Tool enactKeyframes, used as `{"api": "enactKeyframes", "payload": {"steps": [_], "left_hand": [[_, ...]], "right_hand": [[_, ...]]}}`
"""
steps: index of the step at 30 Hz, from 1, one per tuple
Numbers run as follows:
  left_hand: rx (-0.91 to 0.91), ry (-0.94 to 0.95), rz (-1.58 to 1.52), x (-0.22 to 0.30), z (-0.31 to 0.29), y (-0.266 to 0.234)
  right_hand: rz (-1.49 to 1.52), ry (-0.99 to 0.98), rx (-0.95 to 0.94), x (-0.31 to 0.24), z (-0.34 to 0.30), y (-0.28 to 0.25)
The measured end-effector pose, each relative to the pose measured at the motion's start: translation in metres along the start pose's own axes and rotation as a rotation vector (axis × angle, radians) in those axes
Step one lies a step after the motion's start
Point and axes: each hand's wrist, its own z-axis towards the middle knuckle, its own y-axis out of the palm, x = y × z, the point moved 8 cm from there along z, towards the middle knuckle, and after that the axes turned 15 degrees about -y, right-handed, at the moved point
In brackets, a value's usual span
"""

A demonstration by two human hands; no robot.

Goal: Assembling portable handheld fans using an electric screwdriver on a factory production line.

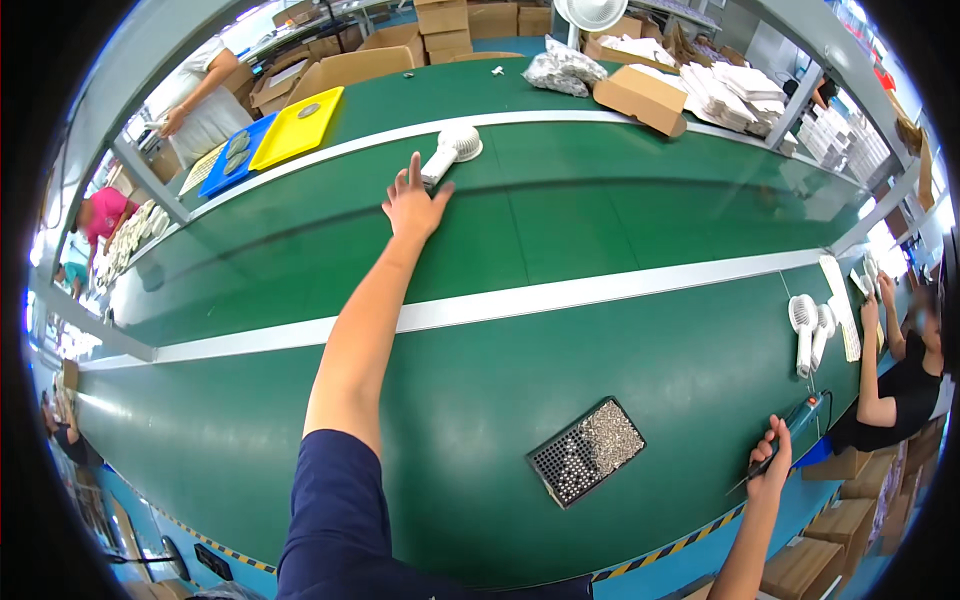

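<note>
My left hand [412,208] reaches far over the green belt with its fingers spread. Its fingertips are beside the handle of a white handheld fan [460,143]; whether they touch it I cannot tell. At the lower right, my right hand [768,460] is closed round a teal and black electric screwdriver [803,412], whose thin bit points down and left. Between my arms, on the near green worktop, lies a black tray [548,484] of small screws and metal pieces. Two more white fans [803,335] lie at the right end of the worktop.
A white rail [560,292] divides worktop from belt. Beyond the belt are a yellow tray [290,135], a blue tray [213,184], a plastic bag [563,70] and an open carton [640,98]. A co-worker [905,385] handles a white part at the right; others stand at left.
</note>
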Motion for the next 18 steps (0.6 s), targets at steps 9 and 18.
{"api": "enactKeyframes", "payload": {"steps": [9,18], "left_hand": [[-0.084,0.306,-0.201,-0.005,-0.061,-0.095],[-0.251,0.283,-0.053,-0.071,-0.334,-0.196]], "right_hand": [[0.432,-0.102,-0.420,-0.053,-0.127,0.107],[0.742,-0.435,-0.992,-0.066,-0.220,0.238]]}}
